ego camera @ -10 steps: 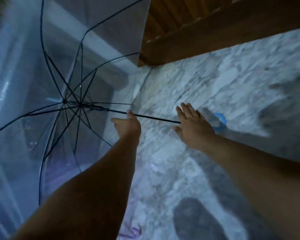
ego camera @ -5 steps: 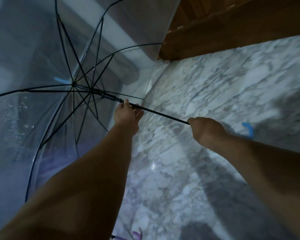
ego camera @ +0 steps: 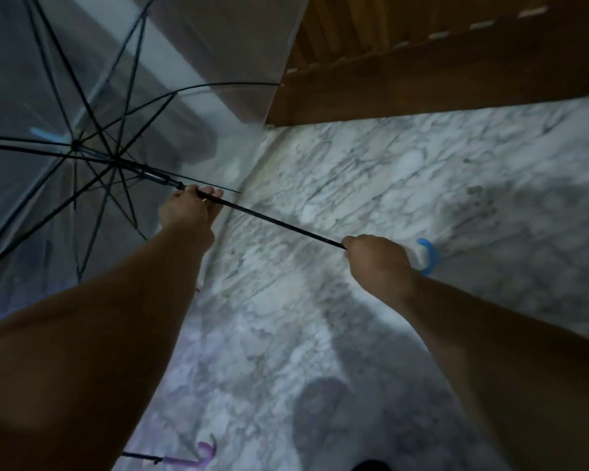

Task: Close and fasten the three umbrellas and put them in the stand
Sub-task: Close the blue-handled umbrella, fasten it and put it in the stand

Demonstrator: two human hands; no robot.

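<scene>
Right hand (ego camera: 376,258): I grip the umbrella's (ego camera: 82,96) blue handle (ego camera: 428,256).
Left hand (ego camera: 187,212): fingers curl round the shaft (ego camera: 279,220).
Canopy edge: near the wooden wall (ego camera: 422,79) (floor (ego camera: 422,164) open rightward).

Two umbrellas show: one open clear umbrella (ego camera: 82,96) and, below it, one purple-handled umbrella (ego camera: 198,455). Two hands grip the clear one's shaft: left hand (ego camera: 187,212), right hand (ego camera: 376,256).

I see my right hand (ego camera: 376,256) gripping the open clear umbrella (ego camera: 82,96) by its blue handle (ego camera: 429,256); my left hand (ego camera: 187,212), at ten o'clock from it, holds the shaft (ego camera: 279,220).
</scene>
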